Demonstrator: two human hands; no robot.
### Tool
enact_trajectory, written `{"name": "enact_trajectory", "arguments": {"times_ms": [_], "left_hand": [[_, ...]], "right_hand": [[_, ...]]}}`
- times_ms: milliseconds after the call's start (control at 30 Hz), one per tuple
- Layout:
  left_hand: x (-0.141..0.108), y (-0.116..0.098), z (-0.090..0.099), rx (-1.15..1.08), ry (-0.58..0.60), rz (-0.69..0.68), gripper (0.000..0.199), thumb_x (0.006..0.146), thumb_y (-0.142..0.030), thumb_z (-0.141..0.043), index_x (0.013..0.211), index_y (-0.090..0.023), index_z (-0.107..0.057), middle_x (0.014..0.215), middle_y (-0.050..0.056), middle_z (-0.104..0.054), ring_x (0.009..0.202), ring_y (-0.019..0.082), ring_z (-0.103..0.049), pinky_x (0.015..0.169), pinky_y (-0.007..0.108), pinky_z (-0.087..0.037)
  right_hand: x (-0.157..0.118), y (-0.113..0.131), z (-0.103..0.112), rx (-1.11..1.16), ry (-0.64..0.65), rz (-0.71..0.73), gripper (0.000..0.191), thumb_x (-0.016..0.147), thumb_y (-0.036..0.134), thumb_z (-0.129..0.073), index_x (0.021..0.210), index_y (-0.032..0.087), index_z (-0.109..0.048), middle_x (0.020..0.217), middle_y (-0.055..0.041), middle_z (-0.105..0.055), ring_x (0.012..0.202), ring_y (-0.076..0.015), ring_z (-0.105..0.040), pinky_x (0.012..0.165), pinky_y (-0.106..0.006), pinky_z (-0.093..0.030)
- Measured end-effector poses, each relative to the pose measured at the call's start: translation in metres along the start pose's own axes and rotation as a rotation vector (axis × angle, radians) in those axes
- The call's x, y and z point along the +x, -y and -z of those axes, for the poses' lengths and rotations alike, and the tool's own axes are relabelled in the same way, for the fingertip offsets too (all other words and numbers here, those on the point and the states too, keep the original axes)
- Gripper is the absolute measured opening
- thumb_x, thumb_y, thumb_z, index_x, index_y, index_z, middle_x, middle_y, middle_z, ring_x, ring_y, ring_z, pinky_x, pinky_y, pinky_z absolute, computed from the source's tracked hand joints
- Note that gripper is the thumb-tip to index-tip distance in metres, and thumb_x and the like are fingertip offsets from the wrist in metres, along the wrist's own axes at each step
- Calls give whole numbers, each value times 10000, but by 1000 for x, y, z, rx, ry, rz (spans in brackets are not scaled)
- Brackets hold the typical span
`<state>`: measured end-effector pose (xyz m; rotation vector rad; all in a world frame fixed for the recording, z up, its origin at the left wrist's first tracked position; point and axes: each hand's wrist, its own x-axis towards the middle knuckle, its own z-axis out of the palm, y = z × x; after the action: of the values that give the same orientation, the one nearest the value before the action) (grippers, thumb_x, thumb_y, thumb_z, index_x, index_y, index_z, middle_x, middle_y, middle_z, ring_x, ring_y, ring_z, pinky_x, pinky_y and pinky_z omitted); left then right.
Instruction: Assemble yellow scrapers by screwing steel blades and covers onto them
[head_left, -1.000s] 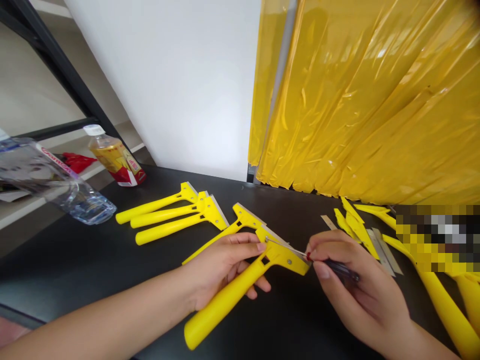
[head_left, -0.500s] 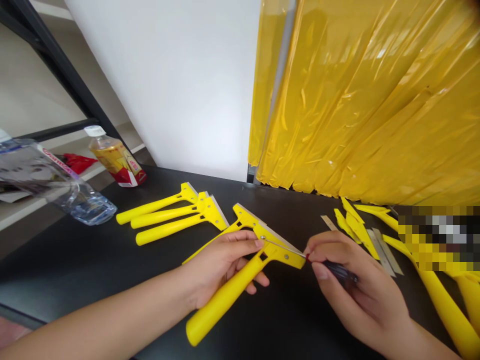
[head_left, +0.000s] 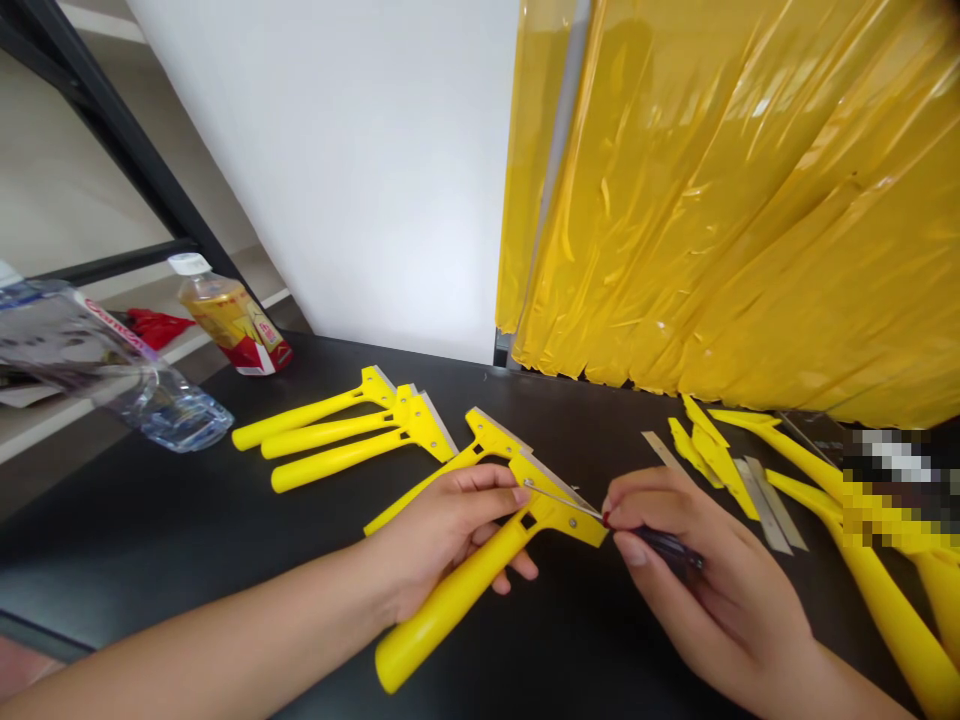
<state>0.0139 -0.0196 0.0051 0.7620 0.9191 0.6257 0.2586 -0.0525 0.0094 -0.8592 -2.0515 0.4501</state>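
My left hand grips a yellow scraper near its head, thumb on the front by a screw. The scraper's handle points down toward me, and a metal blade edge runs along the head's upper side. My right hand is closed around the dark handle of a screwdriver. The screwdriver's thin shaft crosses the scraper head, and its tip meets the left screw beside my left thumb. Another yellow scraper lies behind my left hand, partly covered by it.
Several yellow scrapers lie at left on the black table. A drink bottle and a large clear bottle are at far left. On the right are loose blades, yellow plates and yellow handles. Yellow film hangs behind.
My right hand and the screwdriver have shifted slightly left. The held scraper has tilted a little, while the screwdriver tip stays at the same screw.
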Motion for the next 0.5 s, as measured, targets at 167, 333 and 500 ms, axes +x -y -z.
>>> {"name": "enact_trajectory", "arguments": {"times_ms": [167, 333, 500], "left_hand": [[1, 0, 1, -1, -4, -2, 235, 919, -317, -728, 1063, -143, -664, 856, 61, -714, 626, 174, -742, 480, 209, -563], [1, 1, 2, -7, -12, 0, 234, 914, -317, -734, 1057, -146, -661, 853, 59, -710, 630, 181, -745, 480, 215, -564], [0, 1, 1, 1, -12, -6, 230, 914, -316, -733, 1056, -152, -657, 844, 53, -704, 628, 177, -741, 476, 209, -557]], "right_hand": [[2, 0, -1, -13, -21, 10, 262, 952, 74, -615, 1160, 232, -598, 1055, -62, -664, 937, -170, -666, 790, -299, -538], [2, 2, -1, -6, -30, 10, 265, 953, 67, -615, 1164, 226, -605, 1066, -60, -660, 958, -165, -666, 822, -290, -534], [2, 2, 0, -18, -36, 6, 262, 950, 58, -609, 1154, 222, -606, 1069, -61, -659, 956, -165, -670, 817, -286, -538]]}}
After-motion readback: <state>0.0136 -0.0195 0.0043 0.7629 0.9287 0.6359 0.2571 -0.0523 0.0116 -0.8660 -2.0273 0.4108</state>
